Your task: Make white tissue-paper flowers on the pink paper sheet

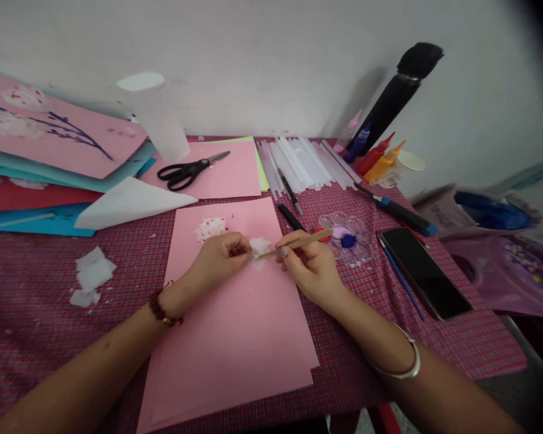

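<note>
On the pink sheet (235,337): a white tuft (259,246) sits between the hands, right of and slightly nearer than a red-flecked cluster (211,228).
Left hand (217,259): thumb and forefinger pinched together, apparently gripping the tuft's left edge.
Right hand (314,271): gripping a flat wooden stick (317,236), its tip at the tuft's lower edge.
Stick handling: best kept low and light; a hard push would likely tear or flatten the thin paper.
Tuft handling: advisable to steady it by the edge only, leaving the crumpled top loose.
Sheet: the forearm should stay light, as nothing visible pins the paper down.
Tuft underside: hidden; contact with the sheet cannot be confirmed.
Stick tip: too small to tell whether anything coats it.
Palette (364,244): red paint partly covered by the stick.
Dark pen (290,216): near end obscured by the right hand.
Pink bag (502,274): cut off at the right edge.
</note>
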`<state>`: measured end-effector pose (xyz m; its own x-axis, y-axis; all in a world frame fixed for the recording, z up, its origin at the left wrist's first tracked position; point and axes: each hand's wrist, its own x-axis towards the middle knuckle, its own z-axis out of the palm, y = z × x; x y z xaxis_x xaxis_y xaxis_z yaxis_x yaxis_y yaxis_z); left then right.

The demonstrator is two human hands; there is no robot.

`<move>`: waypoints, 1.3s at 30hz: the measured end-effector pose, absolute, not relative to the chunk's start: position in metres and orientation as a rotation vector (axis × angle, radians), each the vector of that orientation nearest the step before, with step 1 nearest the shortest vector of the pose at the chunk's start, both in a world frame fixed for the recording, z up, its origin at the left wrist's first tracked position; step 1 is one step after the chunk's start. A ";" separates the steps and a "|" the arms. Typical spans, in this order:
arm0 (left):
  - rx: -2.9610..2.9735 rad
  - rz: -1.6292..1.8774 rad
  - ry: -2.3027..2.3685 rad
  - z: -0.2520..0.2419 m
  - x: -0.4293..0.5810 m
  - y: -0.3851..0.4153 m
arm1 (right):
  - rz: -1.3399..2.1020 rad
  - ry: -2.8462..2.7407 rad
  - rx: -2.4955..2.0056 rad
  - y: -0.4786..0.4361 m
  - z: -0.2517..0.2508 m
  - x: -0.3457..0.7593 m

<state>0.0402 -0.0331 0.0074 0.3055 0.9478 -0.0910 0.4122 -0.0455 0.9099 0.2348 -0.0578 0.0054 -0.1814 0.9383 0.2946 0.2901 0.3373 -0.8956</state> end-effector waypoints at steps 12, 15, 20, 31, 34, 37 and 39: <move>1.614 0.816 1.293 0.006 0.037 -0.027 | 0.489 -2.133 -0.948 -0.057 0.009 0.235; 1.590 0.848 1.298 0.006 0.036 -0.026 | 0.325 -2.346 -0.961 -0.059 0.013 0.234; 1.607 0.867 1.284 0.005 0.035 -0.025 | 0.136 -2.610 -0.914 -0.065 0.019 0.233; 1.353 1.189 1.137 0.031 0.024 -0.034 | 1.086 -1.333 -1.068 -0.055 0.019 0.244; 1.394 1.459 1.115 0.072 -0.021 -0.035 | 1.237 -1.246 -1.062 -0.050 0.012 0.245; 1.436 1.555 1.269 0.106 -0.086 -0.044 | 1.321 -1.185 -1.105 -0.048 0.003 0.246; 1.480 1.437 1.555 0.112 -0.128 -0.059 | 1.380 -1.157 -1.150 -0.045 -0.003 0.246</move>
<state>-0.1277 -0.0585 0.1121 -0.2417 0.9320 0.2700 0.3425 -0.1784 0.9224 0.2455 -0.0451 -0.0029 -0.0913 0.9929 -0.0766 -0.0977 -0.0855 -0.9915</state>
